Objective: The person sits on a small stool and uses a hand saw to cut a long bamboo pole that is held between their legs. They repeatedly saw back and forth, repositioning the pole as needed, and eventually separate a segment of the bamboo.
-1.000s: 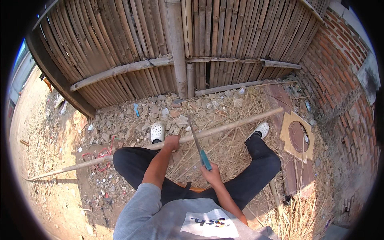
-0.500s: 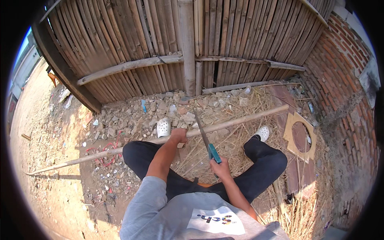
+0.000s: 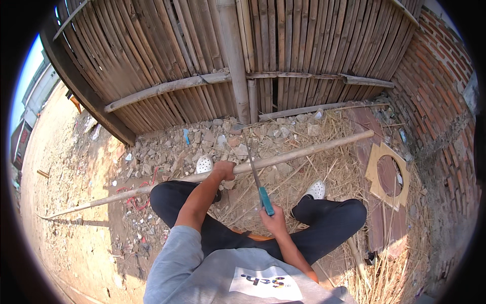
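Note:
A long, pale wooden pole [image 3: 314,150] slants across in front of me, running over by my left knee. My left hand [image 3: 224,171] is wrapped round it near its middle. Just right of that hand, the thin blade of a handsaw [image 3: 253,169] crosses the pole; whether it has cut into the wood I cannot tell. My right hand [image 3: 274,219] grips the saw's teal handle [image 3: 266,201], closer to my body than the pole.
Ahead stands a bamboo slat wall [image 3: 192,45], with a brick wall [image 3: 445,111] at the right. Rubble [image 3: 207,137] and dry straw [image 3: 329,137] cover the ground. A board with a round hole [image 3: 375,185] lies at the right. My white clogs [image 3: 317,190] rest below the pole.
My right hand and the saw handle have come slightly back toward my body and left. My right foot has drawn inward and nearer. The left hand keeps its hold on the pole.

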Demonstrator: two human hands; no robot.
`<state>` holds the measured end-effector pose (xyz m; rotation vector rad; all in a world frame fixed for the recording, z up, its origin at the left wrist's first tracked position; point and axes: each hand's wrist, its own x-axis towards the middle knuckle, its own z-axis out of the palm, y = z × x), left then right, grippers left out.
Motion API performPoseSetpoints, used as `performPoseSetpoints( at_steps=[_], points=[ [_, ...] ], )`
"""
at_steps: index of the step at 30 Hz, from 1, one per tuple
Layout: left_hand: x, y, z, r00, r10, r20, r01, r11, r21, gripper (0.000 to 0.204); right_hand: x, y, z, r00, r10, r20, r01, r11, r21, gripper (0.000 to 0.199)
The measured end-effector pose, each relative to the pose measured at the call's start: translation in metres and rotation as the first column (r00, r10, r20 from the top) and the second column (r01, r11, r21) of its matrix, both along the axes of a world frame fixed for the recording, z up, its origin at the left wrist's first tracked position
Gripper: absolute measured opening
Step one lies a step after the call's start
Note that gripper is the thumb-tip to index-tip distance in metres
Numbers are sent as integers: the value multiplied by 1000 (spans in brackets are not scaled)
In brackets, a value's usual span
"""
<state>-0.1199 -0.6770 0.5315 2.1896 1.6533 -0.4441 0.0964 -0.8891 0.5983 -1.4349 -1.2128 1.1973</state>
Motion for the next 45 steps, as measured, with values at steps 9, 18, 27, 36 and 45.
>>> performPoseSetpoints(
  at_steps=[9, 18, 27, 36, 45],
  points=[
    [-15, 116, -161, 996, 49, 74, -41, 994, -104, 43, -26, 137, -115, 999, -36, 18, 39, 981, -188, 17],
    [-105, 254, -272, 973, 104, 204, -83, 991, -108, 38, -114, 268, -228, 977, 13, 214, 8, 995, -100, 9],
    [-76, 273, -268, 962, 145, 229, -118, 985, -127, 42, -94, 281, -260, 985, -102, 137, 129, 970, -208, 10],
    [-52, 315, -286, 969, 147, 196, -131, 987, -95, 43, -80, 318, -236, 978, -69, 196, 90, 991, -102, 10],
    [-62, 369, -343, 973, 155, 170, -129, 980, -151, 46, -89, 372, -320, 965, -90, 247, 122, 985, -119, 14]
  ],
)
